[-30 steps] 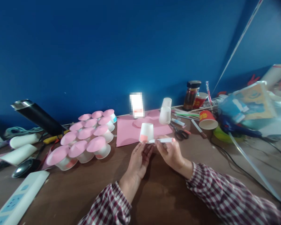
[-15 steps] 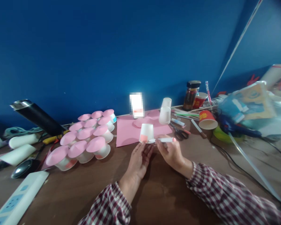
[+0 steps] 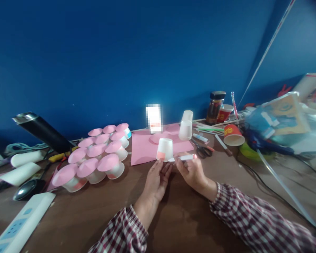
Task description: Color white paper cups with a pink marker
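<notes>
My left hand [image 3: 158, 176] grips the rim of an upside-down white paper cup [image 3: 166, 144], tilted over the near edge of the pink paper [image 3: 143, 149]. An orange-pink patch [image 3: 161, 156] marks the cup's lower left side. A white marker pen [image 3: 183, 158] with a reddish end lies in the closed fingers of my right hand [image 3: 193, 172]. Its tip points left and meets the cup near the rim. To the left stand several upturned cups with pink cone tops [image 3: 96, 150]. Behind on the right, two white cups [image 3: 185, 130] are stacked.
Scissors [image 3: 204, 151], a loose marker [image 3: 223, 144] and a red paper cup [image 3: 234, 135] lie to the right. A dark jar [image 3: 216, 108] and a cluttered plastic bag [image 3: 281, 112] stand farther off. At left are a power strip [image 3: 23, 221] and a black flask [image 3: 43, 131].
The marker has tilted slightly, its reddish end a little higher. Otherwise, both hands and the cup stay almost where they were.
</notes>
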A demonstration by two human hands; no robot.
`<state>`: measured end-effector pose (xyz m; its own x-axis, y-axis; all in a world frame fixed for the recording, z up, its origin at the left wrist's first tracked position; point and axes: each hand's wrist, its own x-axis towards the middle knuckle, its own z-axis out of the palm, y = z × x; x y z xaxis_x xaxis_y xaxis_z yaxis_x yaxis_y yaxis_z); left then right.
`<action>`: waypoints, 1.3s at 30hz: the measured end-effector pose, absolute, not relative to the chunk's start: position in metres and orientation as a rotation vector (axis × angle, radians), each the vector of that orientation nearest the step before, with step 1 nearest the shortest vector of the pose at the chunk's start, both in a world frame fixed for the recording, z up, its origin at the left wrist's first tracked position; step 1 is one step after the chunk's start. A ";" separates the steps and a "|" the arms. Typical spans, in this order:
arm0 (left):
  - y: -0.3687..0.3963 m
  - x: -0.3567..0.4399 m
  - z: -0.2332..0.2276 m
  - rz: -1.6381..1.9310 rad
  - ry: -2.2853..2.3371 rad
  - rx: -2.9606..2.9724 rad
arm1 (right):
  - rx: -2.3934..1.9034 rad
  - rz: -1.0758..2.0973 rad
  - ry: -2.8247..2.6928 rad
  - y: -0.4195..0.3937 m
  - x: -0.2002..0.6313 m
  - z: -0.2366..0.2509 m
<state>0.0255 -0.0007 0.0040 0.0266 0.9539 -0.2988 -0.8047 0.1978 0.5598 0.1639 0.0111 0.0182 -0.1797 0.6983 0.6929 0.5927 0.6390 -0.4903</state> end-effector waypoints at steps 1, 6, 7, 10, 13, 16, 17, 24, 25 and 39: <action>-0.001 0.026 0.004 1.383 0.702 0.260 | -1.027 0.136 -1.865 0.011 0.164 0.018; -0.001 0.027 0.005 1.381 0.701 0.258 | -1.038 0.147 -1.864 0.010 0.163 0.019; -0.002 0.027 0.005 1.382 0.701 0.254 | -1.042 0.145 -1.864 0.010 0.164 0.019; -0.002 0.026 0.005 1.383 0.703 0.250 | -1.045 0.146 -1.865 0.010 0.164 0.019; -0.002 0.026 0.006 1.378 0.699 0.269 | -1.045 0.130 -1.860 0.010 0.164 0.019; -0.003 0.026 0.007 1.372 0.696 0.271 | -1.046 0.110 -1.854 0.011 0.164 0.019; -0.003 0.026 0.008 1.371 0.699 0.268 | -1.044 0.107 -1.854 0.011 0.165 0.019; -0.003 0.027 0.010 1.364 0.708 0.274 | -1.037 0.098 -1.827 0.012 0.166 0.020; -0.003 0.027 0.010 1.362 0.711 0.274 | -1.035 0.094 -1.826 0.013 0.166 0.020; -0.003 0.027 0.008 1.399 0.714 0.233 | -1.076 0.090 -1.847 0.014 0.165 0.017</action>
<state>0.0266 -0.0027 0.0077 0.0047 0.9481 -0.3180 -0.8138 0.1884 0.5497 0.1655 0.0139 0.0168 -0.1493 0.7038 0.6946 0.6326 0.6078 -0.4799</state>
